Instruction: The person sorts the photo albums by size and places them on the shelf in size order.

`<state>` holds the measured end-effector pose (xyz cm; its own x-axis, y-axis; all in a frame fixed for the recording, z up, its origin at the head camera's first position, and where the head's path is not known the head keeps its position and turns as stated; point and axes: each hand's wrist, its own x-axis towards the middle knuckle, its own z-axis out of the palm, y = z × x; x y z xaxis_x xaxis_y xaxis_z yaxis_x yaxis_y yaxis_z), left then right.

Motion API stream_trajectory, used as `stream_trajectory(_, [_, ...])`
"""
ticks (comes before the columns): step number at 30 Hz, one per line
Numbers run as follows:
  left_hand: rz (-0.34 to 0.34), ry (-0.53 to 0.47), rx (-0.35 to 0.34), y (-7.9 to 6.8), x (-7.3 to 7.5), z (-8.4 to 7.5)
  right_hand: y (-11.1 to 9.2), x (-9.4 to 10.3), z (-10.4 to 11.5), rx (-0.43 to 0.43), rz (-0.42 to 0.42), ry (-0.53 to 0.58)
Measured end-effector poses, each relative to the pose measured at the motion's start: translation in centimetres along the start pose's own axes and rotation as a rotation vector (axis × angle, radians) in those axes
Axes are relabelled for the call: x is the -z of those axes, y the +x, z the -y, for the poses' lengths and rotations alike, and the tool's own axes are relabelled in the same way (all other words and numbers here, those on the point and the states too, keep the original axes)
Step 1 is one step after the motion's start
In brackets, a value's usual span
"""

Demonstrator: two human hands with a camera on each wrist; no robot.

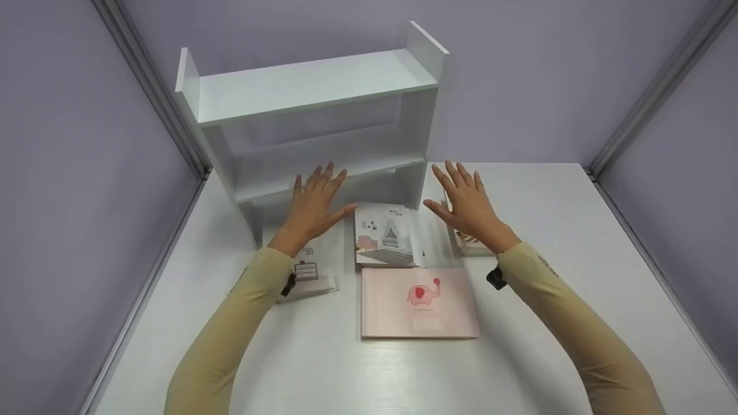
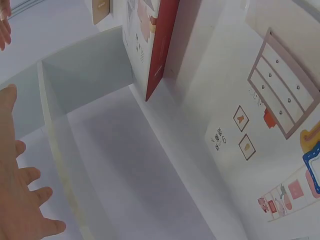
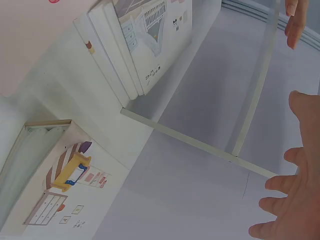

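My left hand (image 1: 314, 207) hovers palm down before the white two-tier shelf (image 1: 317, 80), fingers spread, holding nothing. Below it lies a white picture book (image 1: 305, 271) with a drawn chest of drawers, partly hidden by the wrist. Just right of the shelf's side panel, my right hand (image 1: 470, 207) is likewise spread and holds nothing. Under it a white box-like book (image 3: 65, 185), also printed with drawers, is mostly covered in the head view. Between the hands sits a stack of white books (image 1: 385, 236) with a canopy drawing on top.
A pink book (image 1: 420, 302) with a red elephant lies flat in front of the white stack. The shelf stands slanted at the table's back left. Purple-grey panels (image 1: 519, 80) enclose the white table (image 1: 553, 219) at the back and both sides.
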<state>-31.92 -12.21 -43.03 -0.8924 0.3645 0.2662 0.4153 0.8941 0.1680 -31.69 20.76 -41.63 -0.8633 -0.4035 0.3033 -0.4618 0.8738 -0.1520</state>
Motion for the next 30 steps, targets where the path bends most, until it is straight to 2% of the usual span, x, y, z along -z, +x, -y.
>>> stream_trajectory(15, [-0.049,-0.032,-0.006,-0.8,-0.3,0.5,-0.1,-0.2,0.9,0.028,-0.042,0.102])
stream_trajectory(22, [-0.103,-0.06,-0.033,-1.1,-0.5,0.6,-0.2,-0.6,1.3,0.0,-0.027,0.142])
stream_trajectory(30, [-0.159,-0.103,-0.066,-1.6,-0.9,1.1,-0.2,-1.2,1.7,0.014,-0.045,0.183])
